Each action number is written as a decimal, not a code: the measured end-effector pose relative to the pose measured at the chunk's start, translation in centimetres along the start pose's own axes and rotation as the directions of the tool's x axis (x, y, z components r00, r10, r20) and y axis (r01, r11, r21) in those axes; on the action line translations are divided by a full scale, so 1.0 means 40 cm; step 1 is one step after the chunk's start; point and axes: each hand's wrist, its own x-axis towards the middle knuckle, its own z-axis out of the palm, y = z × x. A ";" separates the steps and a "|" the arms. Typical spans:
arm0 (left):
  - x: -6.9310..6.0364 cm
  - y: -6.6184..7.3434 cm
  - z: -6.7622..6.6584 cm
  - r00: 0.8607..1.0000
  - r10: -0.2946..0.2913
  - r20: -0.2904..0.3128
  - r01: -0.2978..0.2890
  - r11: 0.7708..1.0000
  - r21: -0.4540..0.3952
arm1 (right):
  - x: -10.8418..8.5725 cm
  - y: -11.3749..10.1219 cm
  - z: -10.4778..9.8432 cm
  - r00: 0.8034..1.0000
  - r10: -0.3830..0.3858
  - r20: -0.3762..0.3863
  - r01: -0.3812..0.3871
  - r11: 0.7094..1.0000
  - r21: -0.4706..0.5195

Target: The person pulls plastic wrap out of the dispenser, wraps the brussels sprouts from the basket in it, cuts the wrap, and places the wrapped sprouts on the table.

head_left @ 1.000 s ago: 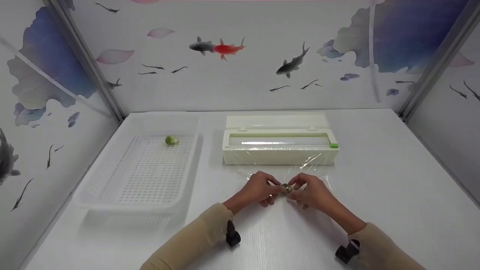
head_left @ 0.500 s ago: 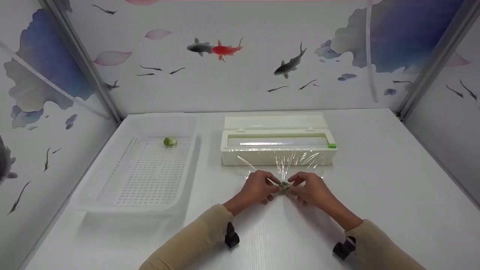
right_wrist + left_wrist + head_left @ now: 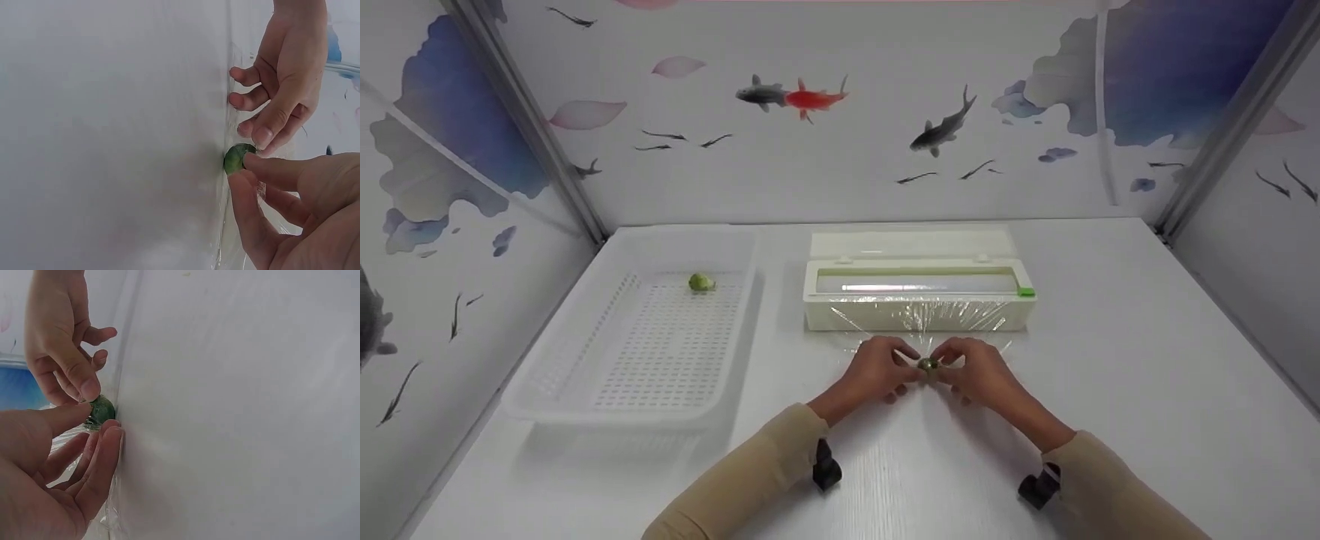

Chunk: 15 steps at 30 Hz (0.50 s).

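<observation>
A small green Brussels sprout (image 3: pixel 928 365) with cling film around it is held between both hands, in front of the film box. My left hand (image 3: pixel 879 369) pinches its left side with thumb and fingertips. From the other side, my right hand (image 3: pixel 976 373) pinches it the same way. Up close in the left wrist view, the Brussels sprout (image 3: pixel 103 410) looks glossy under the film. Clear cling film (image 3: pixel 922 316) runs in gathered creases from the box to the hands. The fingers hide part of the sprout.
Behind the hands stands a white cling film box (image 3: pixel 919 315) with its lid raised and a green slider (image 3: pixel 1026 292) at the right end. On the left, a white perforated basket (image 3: pixel 615 414) holds another Brussels sprout (image 3: pixel 700 282). Printed panels enclose the table.
The hands have turned the Brussels sprout and moved slightly toward the box. The film between them and the box has bunched into tighter creases.
</observation>
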 end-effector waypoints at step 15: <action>0.020 0.010 -0.010 0.998 0.053 -0.021 -0.053 0.998 0.020 | 0.026 -0.002 0.000 0.999 -0.021 -0.029 0.020 0.999 -0.037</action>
